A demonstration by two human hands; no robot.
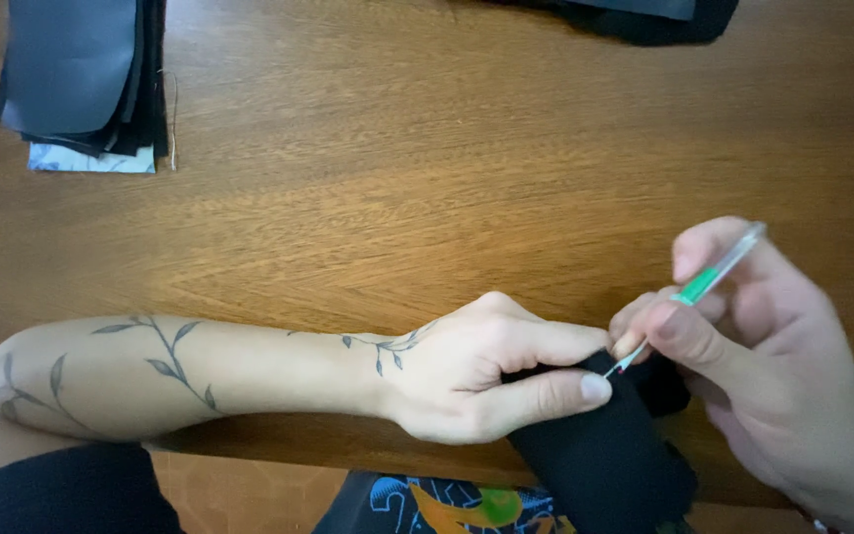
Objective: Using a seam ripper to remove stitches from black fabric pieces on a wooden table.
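left hand (486, 371) pinches folded black fabric piece (600, 445) at wooden table's (447, 198) near edge | right hand (743, 336) grips clear green-barrelled pen (699, 287), tip on cloth | advice: keep fabric taut, stroke lightly, steady wrist

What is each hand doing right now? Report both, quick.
Left hand: closed, pinching the black fabric piece between thumb and fingers.
Right hand: closed, holding a clear pen with green grip, tip at the fabric.
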